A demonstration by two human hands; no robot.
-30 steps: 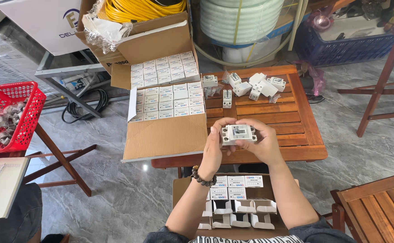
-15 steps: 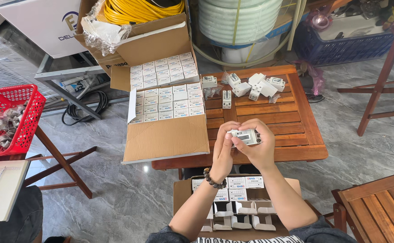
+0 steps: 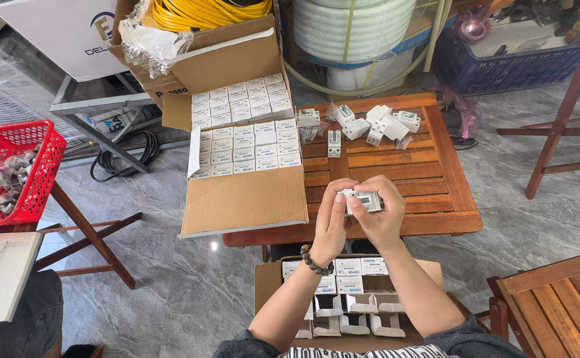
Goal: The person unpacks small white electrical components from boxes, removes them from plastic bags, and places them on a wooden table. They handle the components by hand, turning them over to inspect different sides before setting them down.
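L hand (image 3: pixel 333 222) & R hand (image 3: pixel 381 215) both grip small white device (image 3: pixel 364 201) (above wooden table (image 3: pixel 402 176))

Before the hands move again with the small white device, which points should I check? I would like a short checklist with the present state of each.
1. Left hand grips the small white device: ok.
2. Right hand grips it too: ok.
3. Device is held above the wooden table, not resting on it: ok.
4. Loose white parts lie apart from the hands: ok.
5. Open carton of small boxes sits on the table's left: ok.
6. Device undamaged: cannot tell.
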